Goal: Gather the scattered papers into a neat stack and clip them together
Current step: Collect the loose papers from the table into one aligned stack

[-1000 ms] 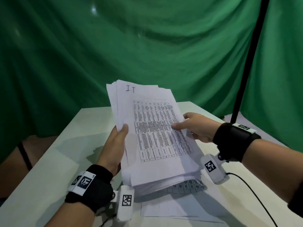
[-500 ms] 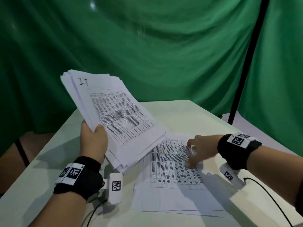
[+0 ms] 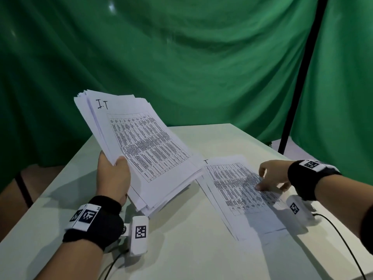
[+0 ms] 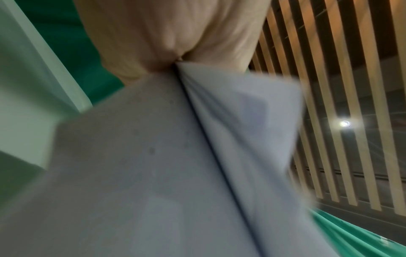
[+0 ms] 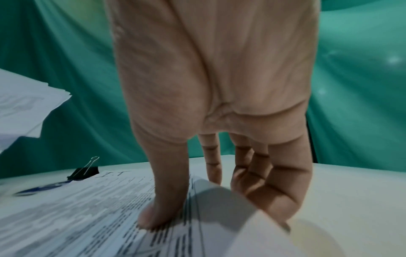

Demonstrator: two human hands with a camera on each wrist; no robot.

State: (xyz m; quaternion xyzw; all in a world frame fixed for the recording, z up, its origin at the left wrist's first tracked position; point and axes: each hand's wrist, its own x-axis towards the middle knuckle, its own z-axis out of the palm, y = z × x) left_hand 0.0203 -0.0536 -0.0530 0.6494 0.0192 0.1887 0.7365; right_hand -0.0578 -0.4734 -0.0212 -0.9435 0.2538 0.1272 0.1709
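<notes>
My left hand (image 3: 115, 168) grips a thick stack of printed papers (image 3: 145, 150) by its left edge and holds it tilted above the white table (image 3: 191, 239); the left wrist view shows that hand (image 4: 175, 43) closed on the stack (image 4: 153, 156). A few loose sheets (image 3: 238, 190) lie flat on the table to the right. My right hand (image 3: 262, 182) is on them: the thumb (image 5: 153, 217) presses the top sheet while the fingers (image 5: 270, 200) sit under its curled-up right edge. A black binder clip (image 5: 83, 172) lies on the table beyond the sheets' far corner.
A green curtain (image 3: 181, 57) hangs behind the table. A black pole (image 3: 298, 77) stands at the table's far right. A blue object (image 5: 44, 188) lies by the clip. A black cable (image 3: 343, 241) trails from my right wrist across the table's right side.
My right hand let go of the stack and came down onto the sheets on the table. My left hand swung the stack to the left, uncovering those sheets.
</notes>
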